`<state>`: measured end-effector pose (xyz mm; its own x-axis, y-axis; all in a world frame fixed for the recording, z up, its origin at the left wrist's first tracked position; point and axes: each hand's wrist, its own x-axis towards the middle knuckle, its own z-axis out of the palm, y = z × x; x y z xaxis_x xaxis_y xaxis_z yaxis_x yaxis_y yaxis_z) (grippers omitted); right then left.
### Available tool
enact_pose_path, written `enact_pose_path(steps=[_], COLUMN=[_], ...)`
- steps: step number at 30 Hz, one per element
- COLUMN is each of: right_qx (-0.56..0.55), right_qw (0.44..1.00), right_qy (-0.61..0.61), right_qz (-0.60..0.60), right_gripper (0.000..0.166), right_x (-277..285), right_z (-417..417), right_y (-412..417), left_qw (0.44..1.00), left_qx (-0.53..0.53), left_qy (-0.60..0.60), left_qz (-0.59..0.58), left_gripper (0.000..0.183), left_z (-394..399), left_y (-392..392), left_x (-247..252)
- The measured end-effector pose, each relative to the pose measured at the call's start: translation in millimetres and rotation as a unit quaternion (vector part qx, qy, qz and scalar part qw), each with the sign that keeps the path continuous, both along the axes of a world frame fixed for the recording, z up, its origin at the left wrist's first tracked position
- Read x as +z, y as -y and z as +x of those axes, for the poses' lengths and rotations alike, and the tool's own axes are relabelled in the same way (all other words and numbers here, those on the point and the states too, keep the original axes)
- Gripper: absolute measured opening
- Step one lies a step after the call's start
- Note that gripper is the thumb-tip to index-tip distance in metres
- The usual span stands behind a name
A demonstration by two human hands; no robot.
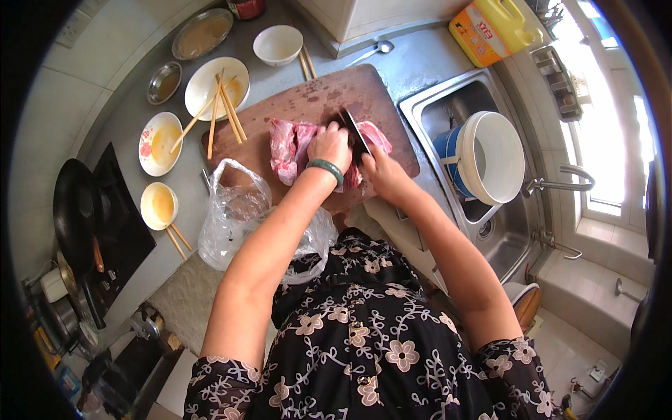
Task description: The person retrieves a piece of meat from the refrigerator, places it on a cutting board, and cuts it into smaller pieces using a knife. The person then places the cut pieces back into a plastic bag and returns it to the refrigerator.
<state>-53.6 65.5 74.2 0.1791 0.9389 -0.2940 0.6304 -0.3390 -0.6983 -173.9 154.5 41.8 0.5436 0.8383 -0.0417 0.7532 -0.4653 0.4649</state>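
Observation:
A large slab of raw meat (pixel 284 149) lies on a wooden cutting board (pixel 336 89), with another part of the meat (pixel 375 137) right of the blade. My left hand (pixel 331 148), a green bangle at its wrist, presses on the meat with bent fingers. My right hand (pixel 386 173) grips a kitchen knife (pixel 355 132), whose dark blade stands in the meat close beside my left fingers. The handle is hidden in my right hand. A clear plastic bag (pixel 231 236) hangs over the near left edge of the board.
Left of the board are a large white bowl (pixel 194 86) with chopsticks (pixel 229 107), a flowered dish (pixel 144 137) and a small bowl (pixel 159 206) with yellow liquid. A black wok (pixel 76 210) stands far left. On the right, a bucket (pixel 462 152) sits in a steel sink (pixel 420 105).

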Motion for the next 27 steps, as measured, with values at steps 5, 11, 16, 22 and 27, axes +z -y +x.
enact_pose_path(steps=[5,11,16,22,27], right_qx=[-0.058,-0.117,-0.127,-0.143,-0.151], right_qw=[0.98,0.953,0.952,0.938,0.931], right_qy=[-0.138,-0.255,-0.262,-0.301,-0.321], right_qz=[-0.133,-0.111,-0.097,-0.096,-0.089], right_gripper=[0.033,0.03,0.031,0.033,0.033], right_x=[32,23,28,16,12], right_z=[11,8,8,11,13], right_y=[39,61,63,70,73], left_qw=[0.951,0.815,0.829,0.93,0.976], left_qx=[0.095,0.185,0.115,-0.068,-0.121], left_qy=[0.293,0.522,0.538,0.33,0.168], left_qz=[-0.011,-0.171,0.097,0.148,0.063], left_gripper=[0.017,0.014,0.014,0.019,0.021], left_z=[-16,-28,4,4,-13], left_y=[-4,-42,-52,-29,-4], left_x=[16,41,92,51,19])
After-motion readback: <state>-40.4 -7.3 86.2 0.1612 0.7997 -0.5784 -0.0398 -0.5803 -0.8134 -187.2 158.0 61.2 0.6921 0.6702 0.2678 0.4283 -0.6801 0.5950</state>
